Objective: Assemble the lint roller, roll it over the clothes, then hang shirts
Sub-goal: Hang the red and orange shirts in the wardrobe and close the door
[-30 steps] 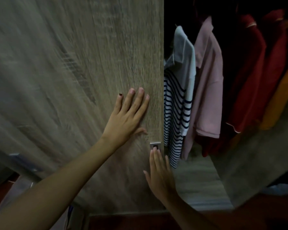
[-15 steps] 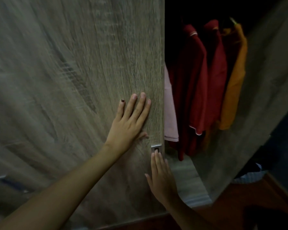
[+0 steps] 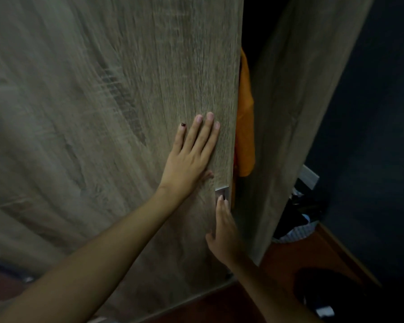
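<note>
Here my left hand (image 3: 191,157) lies flat against the wardrobe door (image 3: 103,113), palm down on the wood grain, all fingers straight and close together, the thumb tucked underneath and partly hidden. My right hand (image 3: 224,229) is lower and just beside the door's right edge, its fingers straight too and pointing up, their tips touching the small metal handle plate (image 3: 222,194) set into the door near that edge. Neither hand curls round anything; both press flat on the panel. The door fills most of my view, grey-brown, blurred toward the left. Between its right edge and the wardrobe's side panel (image 3: 296,113) only a narrow dark gap shows, and in that gap hangs 1 orange shirt (image 3: 245,127), the only garment I can see; its upper part is lost in the shadow, so I cannot tell what it hangs from. The lint roller is nowhere in my view. To the right of the side panel the wall (image 3: 371,136) is dark blue. On the reddish-brown floor (image 3: 289,264) near the foot of the panel lies a heap of dark and light striped cloth (image 3: 296,227), too dim to make out, and a black rounded shape (image 3: 331,292) sits at the lower right.
</note>
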A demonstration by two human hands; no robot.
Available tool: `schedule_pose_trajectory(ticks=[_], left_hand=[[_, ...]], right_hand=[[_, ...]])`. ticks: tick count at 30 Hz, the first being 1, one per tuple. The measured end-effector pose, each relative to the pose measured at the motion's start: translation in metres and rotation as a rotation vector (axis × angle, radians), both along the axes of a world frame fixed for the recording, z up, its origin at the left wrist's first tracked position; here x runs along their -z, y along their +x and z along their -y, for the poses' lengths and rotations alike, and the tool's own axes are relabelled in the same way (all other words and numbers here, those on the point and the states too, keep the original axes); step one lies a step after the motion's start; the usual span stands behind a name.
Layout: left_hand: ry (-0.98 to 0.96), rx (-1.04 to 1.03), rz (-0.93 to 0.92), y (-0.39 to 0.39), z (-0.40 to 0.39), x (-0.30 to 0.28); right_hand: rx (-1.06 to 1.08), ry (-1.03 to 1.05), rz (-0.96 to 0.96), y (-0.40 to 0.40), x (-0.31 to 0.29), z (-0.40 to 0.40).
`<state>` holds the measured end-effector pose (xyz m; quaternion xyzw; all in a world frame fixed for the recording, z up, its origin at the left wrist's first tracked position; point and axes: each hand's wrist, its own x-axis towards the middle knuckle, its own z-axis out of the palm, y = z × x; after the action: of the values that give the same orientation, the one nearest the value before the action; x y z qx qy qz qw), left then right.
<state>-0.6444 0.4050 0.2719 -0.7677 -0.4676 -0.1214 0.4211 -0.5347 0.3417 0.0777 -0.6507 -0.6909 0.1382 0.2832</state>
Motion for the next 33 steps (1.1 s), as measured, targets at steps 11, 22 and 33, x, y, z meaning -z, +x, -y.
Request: schedule_pose_trajectory(ticks=[11,22,33], left_hand=[[0.033,0.119,0.054,0.110,-0.030,0.000],[0.128,0.129,0.013,0.167,-0.053,0.006],[0.090,0.093,0.036,0.181,-0.059,0.010]], right_hand=[[0.077,-0.017,0.016,0.096,0.005,-0.029],[0.106,-0.022,-0.080,0.141,0.005,-0.045],[0.064,-0.038,-0.011,0.161,0.012,-0.051]])
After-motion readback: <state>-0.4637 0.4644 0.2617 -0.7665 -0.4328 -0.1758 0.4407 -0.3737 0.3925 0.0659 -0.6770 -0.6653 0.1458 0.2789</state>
